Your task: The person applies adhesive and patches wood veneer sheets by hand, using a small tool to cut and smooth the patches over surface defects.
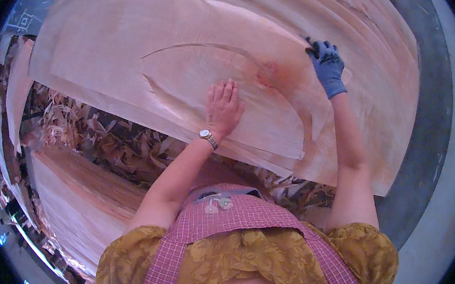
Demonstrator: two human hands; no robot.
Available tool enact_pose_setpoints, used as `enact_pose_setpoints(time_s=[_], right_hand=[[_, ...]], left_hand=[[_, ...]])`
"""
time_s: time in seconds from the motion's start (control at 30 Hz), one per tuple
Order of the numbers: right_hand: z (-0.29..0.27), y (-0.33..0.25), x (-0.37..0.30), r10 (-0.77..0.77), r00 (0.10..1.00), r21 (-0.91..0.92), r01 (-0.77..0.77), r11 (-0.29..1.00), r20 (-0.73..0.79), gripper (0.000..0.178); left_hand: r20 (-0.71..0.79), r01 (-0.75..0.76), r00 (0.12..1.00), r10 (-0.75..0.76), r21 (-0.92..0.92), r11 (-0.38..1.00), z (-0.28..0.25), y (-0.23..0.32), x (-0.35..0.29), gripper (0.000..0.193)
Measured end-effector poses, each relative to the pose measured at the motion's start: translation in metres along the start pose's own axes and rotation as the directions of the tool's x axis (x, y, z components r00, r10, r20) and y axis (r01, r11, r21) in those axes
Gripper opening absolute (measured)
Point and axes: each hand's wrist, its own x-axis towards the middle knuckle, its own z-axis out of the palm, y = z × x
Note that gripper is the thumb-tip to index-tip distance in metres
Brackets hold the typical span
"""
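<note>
A large, thin, pale pinkish wood veneer sheet (112, 40) lies on a stack of similar sheets. A long curved split runs across it, beside a reddish knot mark (266, 75). My bare left hand (224, 106) rests flat on the sheet near its front edge, fingers stretched out and a metal watch (205, 134) on the wrist. Farther off to the right, my right hand (327, 65), in a blue-grey glove with dark fingertips, lies by the sheet's far curved edge. Its fingers are spread, with nothing visibly held.
Torn veneer scraps (114, 140) fill the gap between the stack and my body. Another veneer pile (71, 198) stands at the lower left. A dark strip of floor (431, 105) curves along the right side. At the far left is a dark block (29, 14) with chalk-like marks.
</note>
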Motion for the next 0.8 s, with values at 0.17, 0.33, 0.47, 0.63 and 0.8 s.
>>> enact_pose_setpoints(time_s=[0.17,0.33,0.47,0.63,0.8], right_hand=[[-0.047,-0.003,0.046,-0.048,0.973,-0.047,0.038,0.998,-0.228,0.03],[-0.058,-0.048,0.018,-0.139,0.917,-0.188,0.071,0.98,-0.375,0.038],[-0.016,-0.132,-0.105,0.227,0.967,0.359,-0.172,0.918,-0.117,0.025],[0.035,-0.171,-0.169,0.191,0.98,0.175,-0.18,0.968,-0.049,0.027],[0.037,-0.169,-0.167,0.17,0.985,0.216,-0.16,0.963,-0.027,0.022]], left_hand=[[0.035,-0.074,0.997,0.075,-0.024,0.997,-0.003,0.004,0.0,0.061],[0.085,-0.159,0.982,0.167,-0.093,0.983,-0.011,0.014,-0.003,0.05],[0.148,-0.205,0.955,0.256,-0.293,0.934,-0.03,-0.01,-0.002,0.041],[0.033,0.152,0.988,-0.15,-0.099,0.983,-0.073,-0.137,0.038,0.041],[-0.022,-0.008,1.0,0.01,0.104,0.995,-0.088,-0.227,0.141,0.063]])
